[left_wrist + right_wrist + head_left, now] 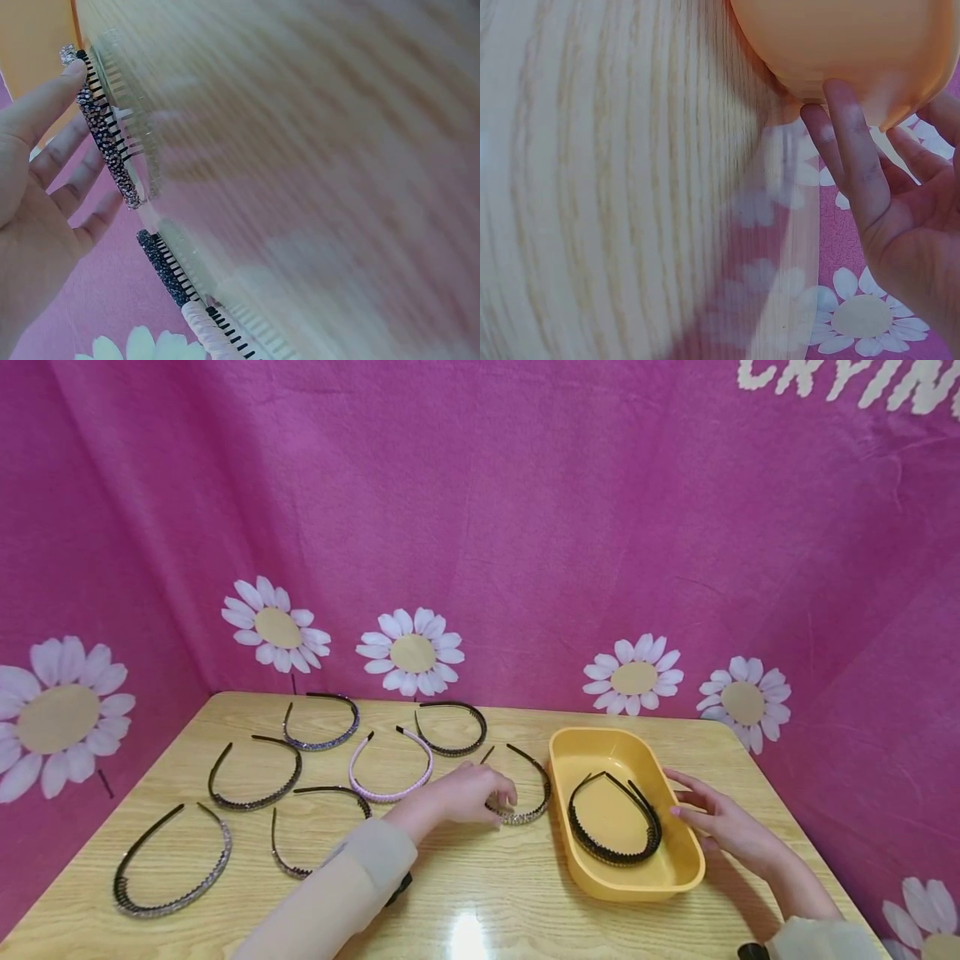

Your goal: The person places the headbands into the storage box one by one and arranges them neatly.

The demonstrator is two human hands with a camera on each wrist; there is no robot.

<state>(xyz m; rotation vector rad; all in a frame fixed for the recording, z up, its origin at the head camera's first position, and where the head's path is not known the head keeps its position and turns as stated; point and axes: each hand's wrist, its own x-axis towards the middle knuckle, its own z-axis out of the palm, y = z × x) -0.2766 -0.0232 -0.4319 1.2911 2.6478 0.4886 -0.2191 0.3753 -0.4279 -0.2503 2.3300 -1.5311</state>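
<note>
A black, comb-toothed, curved headband (517, 818) with a glittering silvery front lies just right of the frame's centre, the person's left grip (471, 793) right at it; whether the fingers are clenched on it I cannot tell. The right grip (716, 822), lower right, is loose, straight fingers touching the wall of a yellow, rounded-rectangular tray (637, 889) holding black toothed headbands (615, 858). A lilac headband (390, 796) and five darker headbands (153, 912) spread over the left half of the pale, wood-grained counter (510, 885), which shines at lower centre. Magenta fabric (487, 527) hangs behind and at both sides, with white, yellow-centred daisies (412, 653) and white lettering (847, 381) at upper right.
</note>
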